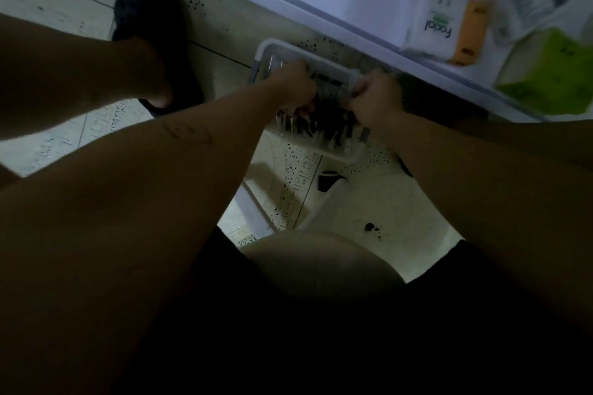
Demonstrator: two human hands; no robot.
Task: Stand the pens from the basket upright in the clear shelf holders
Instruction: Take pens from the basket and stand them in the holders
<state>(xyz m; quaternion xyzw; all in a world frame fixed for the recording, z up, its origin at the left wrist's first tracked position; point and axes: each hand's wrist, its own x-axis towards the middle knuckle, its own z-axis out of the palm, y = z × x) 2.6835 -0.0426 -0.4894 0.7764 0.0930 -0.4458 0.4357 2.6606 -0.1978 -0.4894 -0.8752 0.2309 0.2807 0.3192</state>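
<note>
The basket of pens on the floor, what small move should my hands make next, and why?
Probably lift the left hand straight up with the pens it seems to grip. Its fingers are curled down among them, and the right hand already holds the rim of the basket, which should keep it from shifting.

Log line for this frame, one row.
phase: pickup | left hand: grips pens in basket | right hand: grips basket rim | holders: not in view
</note>
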